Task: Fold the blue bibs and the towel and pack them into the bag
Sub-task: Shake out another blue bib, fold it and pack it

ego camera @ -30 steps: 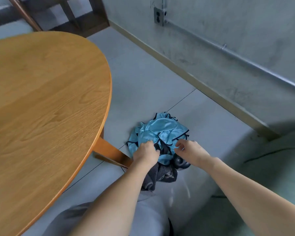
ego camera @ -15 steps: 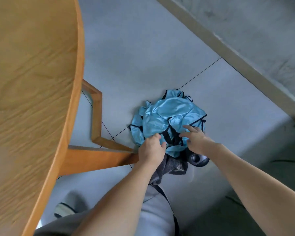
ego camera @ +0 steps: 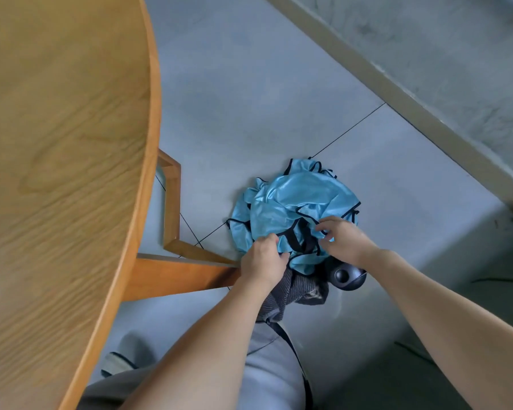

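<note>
Lying crumpled on the floor (ego camera: 249,84) beside the table (ego camera: 57,143), the blue bibs (ego camera: 296,202) are being gripped at their near edge by the left hand (ego camera: 262,260) and pinched by the right hand (ego camera: 342,238), both arms reaching down, hands slightly apart.

Two hands are seen, the left hand (ego camera: 261,260) and the right hand (ego camera: 342,239). One heap of blue bibs (ego camera: 293,205) is seen on the floor; how many bibs are in it cannot be told. One dark grey towel (ego camera: 296,292) is counted, and one dark round ball (ego camera: 348,278). One wooden counter (ego camera: 57,143) is seen, with one wooden leg frame (ego camera: 172,208) beneath it.
</note>
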The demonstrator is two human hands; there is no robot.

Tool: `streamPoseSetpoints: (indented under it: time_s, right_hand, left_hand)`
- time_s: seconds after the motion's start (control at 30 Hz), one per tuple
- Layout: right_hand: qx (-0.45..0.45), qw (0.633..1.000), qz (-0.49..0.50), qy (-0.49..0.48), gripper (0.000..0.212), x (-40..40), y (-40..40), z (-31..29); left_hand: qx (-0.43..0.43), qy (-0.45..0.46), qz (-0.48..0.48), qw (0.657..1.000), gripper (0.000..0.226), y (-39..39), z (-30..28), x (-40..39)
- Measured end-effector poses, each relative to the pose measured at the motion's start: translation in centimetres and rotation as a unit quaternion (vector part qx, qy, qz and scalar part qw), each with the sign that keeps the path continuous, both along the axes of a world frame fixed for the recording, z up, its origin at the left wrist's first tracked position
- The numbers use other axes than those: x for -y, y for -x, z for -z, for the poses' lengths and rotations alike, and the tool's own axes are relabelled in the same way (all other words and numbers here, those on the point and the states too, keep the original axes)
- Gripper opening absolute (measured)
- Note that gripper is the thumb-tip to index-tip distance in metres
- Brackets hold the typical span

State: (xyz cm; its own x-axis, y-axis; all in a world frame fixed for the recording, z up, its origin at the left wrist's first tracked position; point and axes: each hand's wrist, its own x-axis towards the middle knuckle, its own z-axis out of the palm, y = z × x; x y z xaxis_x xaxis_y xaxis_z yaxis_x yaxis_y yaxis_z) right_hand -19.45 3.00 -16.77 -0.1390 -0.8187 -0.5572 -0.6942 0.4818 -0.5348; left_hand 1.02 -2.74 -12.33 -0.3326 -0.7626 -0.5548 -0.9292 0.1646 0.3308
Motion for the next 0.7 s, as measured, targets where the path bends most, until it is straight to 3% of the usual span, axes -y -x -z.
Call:
streamPoseSetpoints:
  time_s: [0.27,0.53,0.6,0.7]
  right_hand:
    - [0.049,0.988,0.106,0.103,0.012,-1.5,-0.4,-9.2]
    - [0.025,0.975,0.087,0.202,0.019,-3.8,-0.2,-20.6]
    - [0.018,0.969,0.088,0.23,0.02,-4.2,0.1,-23.6]
    - [0.02,0.956,0.101,0.274,0.024,-4.6,0.6,-28.0]
  left_hand:
    - [-0.078,0.047,-0.019,0.996,0.049,0.9,-4.9,0.3]
    - [-0.226,0.035,0.044,0.972,0.062,4.0,-13.4,-0.3]
    - [-0.258,0.045,0.047,0.964,0.055,4.8,-16.1,-0.2]
    - [-0.284,0.089,0.04,0.954,0.026,5.3,-20.3,-0.3]
